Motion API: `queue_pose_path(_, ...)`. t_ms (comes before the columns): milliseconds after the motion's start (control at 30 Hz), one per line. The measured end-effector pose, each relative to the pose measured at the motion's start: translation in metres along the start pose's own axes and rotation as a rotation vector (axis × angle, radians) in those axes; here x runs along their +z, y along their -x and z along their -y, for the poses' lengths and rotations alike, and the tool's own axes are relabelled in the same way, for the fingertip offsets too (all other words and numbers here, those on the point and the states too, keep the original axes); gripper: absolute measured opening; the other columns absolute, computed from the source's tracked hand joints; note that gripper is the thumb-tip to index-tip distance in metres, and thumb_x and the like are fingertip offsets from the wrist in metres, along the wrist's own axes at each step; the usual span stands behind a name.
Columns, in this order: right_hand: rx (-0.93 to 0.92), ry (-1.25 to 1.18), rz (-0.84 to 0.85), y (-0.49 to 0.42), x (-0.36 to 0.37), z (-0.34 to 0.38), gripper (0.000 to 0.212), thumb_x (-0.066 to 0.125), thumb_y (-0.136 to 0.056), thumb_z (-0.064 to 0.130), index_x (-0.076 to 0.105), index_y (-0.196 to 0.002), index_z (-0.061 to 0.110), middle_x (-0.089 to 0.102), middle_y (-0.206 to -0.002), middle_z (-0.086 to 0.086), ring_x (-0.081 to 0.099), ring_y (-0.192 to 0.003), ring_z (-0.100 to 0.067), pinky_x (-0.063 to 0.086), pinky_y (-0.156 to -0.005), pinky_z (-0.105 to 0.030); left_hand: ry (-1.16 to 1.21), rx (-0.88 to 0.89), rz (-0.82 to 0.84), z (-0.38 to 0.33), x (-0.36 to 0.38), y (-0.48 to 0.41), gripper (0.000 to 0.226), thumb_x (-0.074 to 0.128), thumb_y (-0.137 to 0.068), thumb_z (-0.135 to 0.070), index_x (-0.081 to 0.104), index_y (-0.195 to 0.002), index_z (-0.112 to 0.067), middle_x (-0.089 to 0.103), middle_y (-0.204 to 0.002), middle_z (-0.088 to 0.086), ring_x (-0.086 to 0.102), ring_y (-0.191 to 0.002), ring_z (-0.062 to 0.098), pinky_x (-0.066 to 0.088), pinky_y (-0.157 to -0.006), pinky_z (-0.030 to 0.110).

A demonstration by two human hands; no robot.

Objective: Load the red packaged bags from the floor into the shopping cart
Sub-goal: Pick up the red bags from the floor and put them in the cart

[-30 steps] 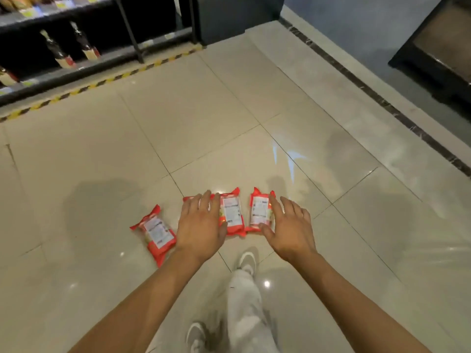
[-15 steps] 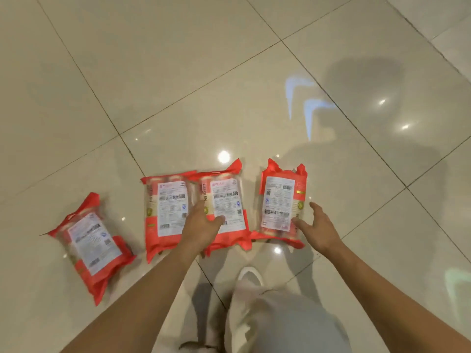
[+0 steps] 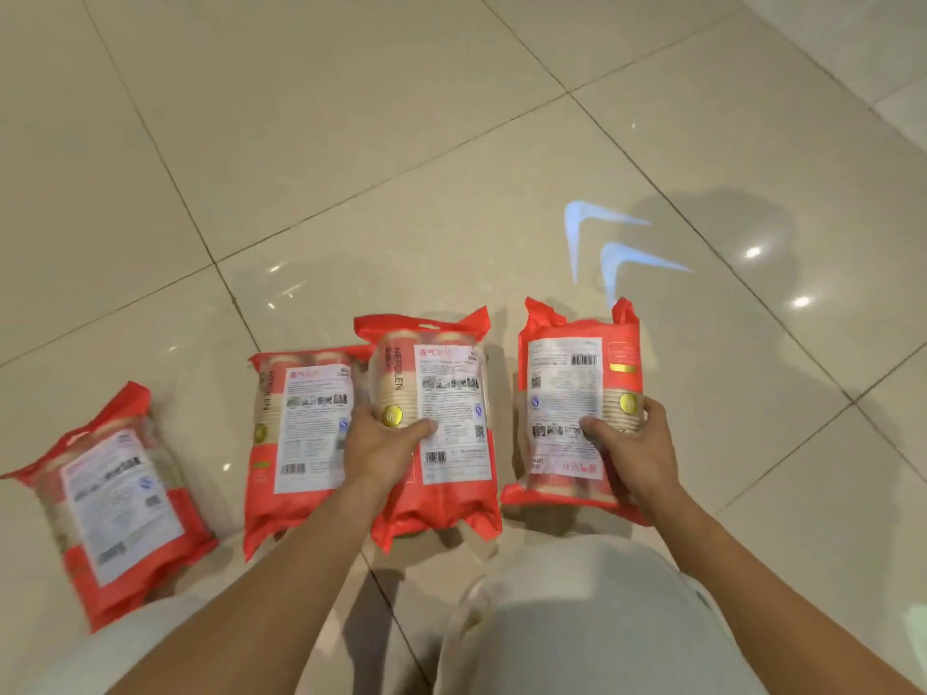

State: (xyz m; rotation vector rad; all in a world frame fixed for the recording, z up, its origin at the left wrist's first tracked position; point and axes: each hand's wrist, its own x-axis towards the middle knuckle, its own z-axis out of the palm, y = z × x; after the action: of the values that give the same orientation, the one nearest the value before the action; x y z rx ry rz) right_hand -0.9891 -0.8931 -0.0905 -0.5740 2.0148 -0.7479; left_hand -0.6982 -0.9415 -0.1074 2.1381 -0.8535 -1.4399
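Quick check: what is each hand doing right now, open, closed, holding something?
Left hand: closed on the third bag from the left.
Right hand: closed on the rightmost bag.

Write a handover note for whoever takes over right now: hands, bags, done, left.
Left hand: grip closed on the third bag from the left.
Right hand: grip closed on the rightmost bag.
Second bag and leftmost bag lie loose on the floor.
Cart not in view.
Done: no bag seen loaded.
Left: lift the two held bags, load them, return for the other two.
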Motion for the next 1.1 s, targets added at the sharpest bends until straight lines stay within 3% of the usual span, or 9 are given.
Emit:
queue_pose_path(133,-0.126,-0.088,0.03,0.11,-0.057,0.115,0.064,0.082,-0.078,0.011,0.044,-0.128,0.02,0.069,-0.107,0.005,0.071,-0.084,-0.007,0.057,-0.062,-0.021,0.158,0.117,-0.06,-0.091,-0.083,0.115,0.056,0.094,-0.06,-0.027,0.053,-0.098,-0.026,0.074,-0.103,0.001,0.075,-0.092,0.024,0.062,-0.082,0.045)
queue_pose_path(200,-0.202,-0.084,0.066,0.183,-0.091,0.185,0.065,0.083,-0.076,0.01,0.046,-0.128,0.022,0.07,-0.107,0.005,0.073,-0.084,-0.007,0.06,-0.067,-0.026,0.211,0.179,-0.094,-0.143,-0.143,0.198,0.053,0.092,-0.067,-0.021,0.052,-0.101,-0.026,0.072,-0.104,-0.001,0.074,-0.094,0.022,0.062,-0.079,0.042)
queue_pose_path(300,-0.305,-0.052,0.137,0.31,-0.143,0.287,0.067,0.085,-0.074,0.011,0.047,-0.127,0.024,0.072,-0.109,0.005,0.073,-0.092,-0.011,0.058,-0.085,-0.04,0.249,0.22,-0.154,-0.211,-0.247,0.341,0.068,0.093,-0.064,-0.029,0.051,-0.117,-0.023,0.072,-0.11,-0.002,0.074,-0.095,0.02,0.062,-0.084,0.047)
queue_pose_path(433,-0.464,-0.042,0.254,0.485,-0.193,0.394,0.066,0.084,-0.075,0.011,0.049,-0.129,0.024,0.071,-0.11,0.008,0.071,-0.092,-0.005,0.055,-0.085,-0.035,0.273,0.283,-0.248,-0.263,-0.376,0.528,0.075,0.092,-0.056,-0.03,0.051,-0.118,-0.023,0.072,-0.111,-0.002,0.074,-0.095,0.019,0.062,-0.083,0.044)
queue_pose_path(533,-0.579,-0.04,0.377,0.602,-0.207,0.436,0.066,0.085,-0.074,0.011,0.05,-0.128,0.027,0.071,-0.109,0.012,0.07,-0.089,-0.001,0.054,-0.081,-0.032,0.291,0.357,-0.379,-0.268,-0.455,0.655,0.07,0.095,-0.063,-0.024,0.051,-0.117,-0.026,0.071,-0.11,-0.004,0.073,-0.094,0.015,0.06,-0.08,0.036)
queue_pose_path(733,-0.73,0.016,0.724,0.79,-0.186,0.419,0.065,0.086,-0.074,0.014,0.05,-0.126,0.032,0.072,-0.109,0.007,0.071,-0.095,-0.018,0.055,-0.09,-0.05,0.475,0.321,-0.731,-0.169,-0.55,0.873,0.069,0.096,-0.063,-0.022,0.053,-0.118,-0.028,0.075,-0.108,-0.003,0.076,-0.089,0.01,0.063,-0.077,0.036)
queue_pose_path(933,-0.738,0.134,1.106,0.985,-0.155,0.332,0.075,0.092,-0.061,0.016,0.052,-0.124,0.022,0.071,-0.098,0.003,0.068,-0.084,-0.019,0.047,-0.07,-0.03,0.669,0.165,-1.079,-0.007,-0.583,1.058,0.06,0.093,-0.065,-0.009,0.055,-0.106,-0.029,0.075,-0.1,-0.003,0.073,-0.078,0.001,0.053,-0.06,0.013)
queue_pose_path(1000,-0.737,0.192,1.209,1.047,-0.143,0.295,0.068,0.088,-0.069,0.002,0.053,-0.124,0.02,0.072,-0.091,0.001,0.068,-0.085,-0.025,0.048,-0.071,-0.031,0.718,0.118,-1.16,0.047,-0.593,1.112,0.059,0.095,-0.063,-0.018,0.054,-0.104,-0.032,0.074,-0.101,-0.006,0.071,-0.077,-0.003,0.051,-0.06,0.011)
queue_pose_path(1100,-0.793,0.296,1.312,1.143,-0.118,0.229,0.066,0.087,-0.068,0.002,0.056,-0.123,0.023,0.076,-0.082,0.005,0.071,-0.086,-0.03,0.053,-0.085,-0.043,0.812,0.048,-1.302,0.143,-0.609,1.183,0.058,0.094,-0.065,-0.017,0.053,-0.101,-0.034,0.073,-0.1,-0.004,0.069,-0.072,-0.008,0.048,-0.057,0.008)
